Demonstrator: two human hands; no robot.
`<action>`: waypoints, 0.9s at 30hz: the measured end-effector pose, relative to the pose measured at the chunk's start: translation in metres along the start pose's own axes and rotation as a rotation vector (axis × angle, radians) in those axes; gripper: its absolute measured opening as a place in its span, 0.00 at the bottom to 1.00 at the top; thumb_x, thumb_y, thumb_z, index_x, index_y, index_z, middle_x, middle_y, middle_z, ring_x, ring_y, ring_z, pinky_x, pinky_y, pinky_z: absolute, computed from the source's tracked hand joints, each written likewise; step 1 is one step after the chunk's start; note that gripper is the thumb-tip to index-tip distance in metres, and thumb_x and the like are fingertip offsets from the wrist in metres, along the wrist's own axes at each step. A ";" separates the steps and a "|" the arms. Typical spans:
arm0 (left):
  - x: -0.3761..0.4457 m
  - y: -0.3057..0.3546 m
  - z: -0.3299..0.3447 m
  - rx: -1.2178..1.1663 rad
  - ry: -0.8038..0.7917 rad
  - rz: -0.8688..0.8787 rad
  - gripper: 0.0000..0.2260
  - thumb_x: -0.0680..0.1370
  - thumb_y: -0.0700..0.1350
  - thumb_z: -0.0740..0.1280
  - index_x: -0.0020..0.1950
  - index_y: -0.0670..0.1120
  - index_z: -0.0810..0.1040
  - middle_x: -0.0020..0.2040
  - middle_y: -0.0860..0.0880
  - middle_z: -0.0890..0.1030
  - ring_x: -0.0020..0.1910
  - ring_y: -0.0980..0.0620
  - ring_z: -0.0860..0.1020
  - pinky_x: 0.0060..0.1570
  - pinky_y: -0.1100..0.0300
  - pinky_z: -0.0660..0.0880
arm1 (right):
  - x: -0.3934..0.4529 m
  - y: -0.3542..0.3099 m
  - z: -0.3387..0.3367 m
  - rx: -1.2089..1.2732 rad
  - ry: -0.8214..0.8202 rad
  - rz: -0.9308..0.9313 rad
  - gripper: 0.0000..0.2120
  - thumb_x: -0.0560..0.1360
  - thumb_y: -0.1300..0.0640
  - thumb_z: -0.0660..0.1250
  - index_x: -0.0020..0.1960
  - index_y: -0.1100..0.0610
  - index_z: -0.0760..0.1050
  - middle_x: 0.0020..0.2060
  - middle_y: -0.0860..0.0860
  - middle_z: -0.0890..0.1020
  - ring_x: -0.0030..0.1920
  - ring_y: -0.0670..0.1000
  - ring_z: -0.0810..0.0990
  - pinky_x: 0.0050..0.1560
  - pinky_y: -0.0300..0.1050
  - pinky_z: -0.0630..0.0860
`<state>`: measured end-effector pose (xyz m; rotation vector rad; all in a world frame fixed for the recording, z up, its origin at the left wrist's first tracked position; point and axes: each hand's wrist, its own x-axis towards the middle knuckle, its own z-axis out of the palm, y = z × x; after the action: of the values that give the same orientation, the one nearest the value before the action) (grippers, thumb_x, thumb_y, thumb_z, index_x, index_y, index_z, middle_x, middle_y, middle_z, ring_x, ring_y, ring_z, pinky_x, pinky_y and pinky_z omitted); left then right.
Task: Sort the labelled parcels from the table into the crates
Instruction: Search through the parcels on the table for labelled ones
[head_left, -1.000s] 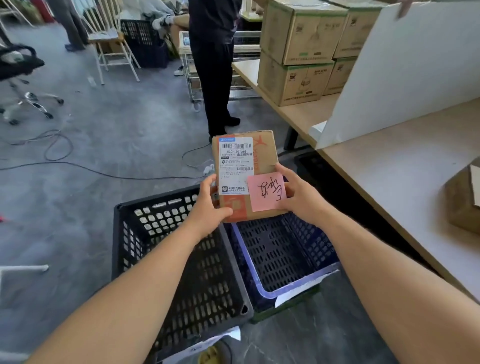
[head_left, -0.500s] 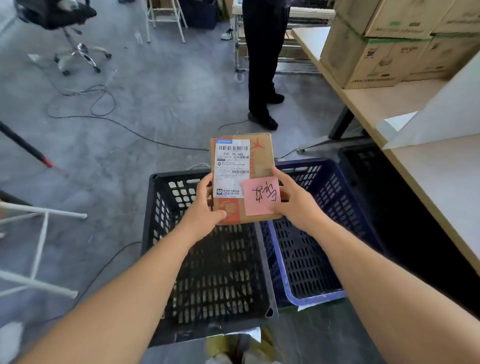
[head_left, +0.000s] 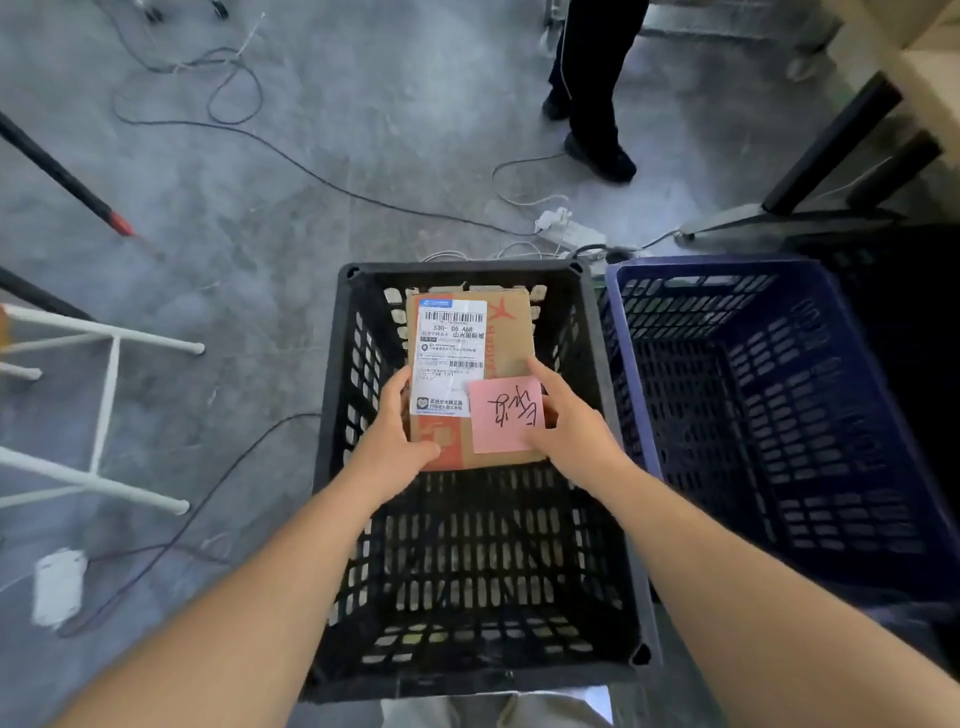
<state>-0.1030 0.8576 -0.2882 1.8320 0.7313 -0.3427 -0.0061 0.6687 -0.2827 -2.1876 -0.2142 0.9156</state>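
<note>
Firmly, both hands' grip, left hand (head_left: 396, 444), right hand (head_left: 569, 434), around parcel (head_left: 506, 343)

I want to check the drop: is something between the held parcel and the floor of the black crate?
Nothing visible. Both hands hold the parcel over the black crate; the floor below looks bare.

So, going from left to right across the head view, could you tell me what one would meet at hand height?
White frame → left hand → parcel → right hand → blue crate.
</note>
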 end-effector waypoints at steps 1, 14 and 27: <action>0.009 -0.011 -0.001 0.006 -0.002 -0.014 0.42 0.74 0.33 0.68 0.76 0.61 0.48 0.60 0.62 0.67 0.45 0.64 0.73 0.40 0.66 0.72 | 0.010 0.005 0.011 0.004 -0.004 0.015 0.39 0.78 0.62 0.65 0.76 0.34 0.49 0.63 0.46 0.77 0.46 0.46 0.81 0.36 0.41 0.78; 0.122 -0.098 0.026 0.043 0.217 -0.124 0.28 0.79 0.46 0.62 0.72 0.66 0.54 0.57 0.59 0.76 0.50 0.52 0.76 0.43 0.57 0.72 | 0.136 0.064 0.100 0.056 -0.042 0.086 0.39 0.76 0.64 0.66 0.76 0.38 0.53 0.67 0.47 0.73 0.56 0.43 0.73 0.45 0.33 0.71; 0.144 -0.103 0.040 0.621 0.254 -0.226 0.34 0.79 0.39 0.61 0.79 0.43 0.43 0.79 0.46 0.42 0.76 0.46 0.54 0.71 0.51 0.61 | 0.171 0.057 0.128 -0.171 -0.103 0.062 0.41 0.77 0.60 0.67 0.78 0.41 0.46 0.67 0.50 0.74 0.62 0.51 0.75 0.57 0.46 0.74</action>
<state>-0.0529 0.8899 -0.4593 2.4111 1.0992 -0.5335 0.0255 0.7717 -0.4755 -2.3166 -0.2852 1.0811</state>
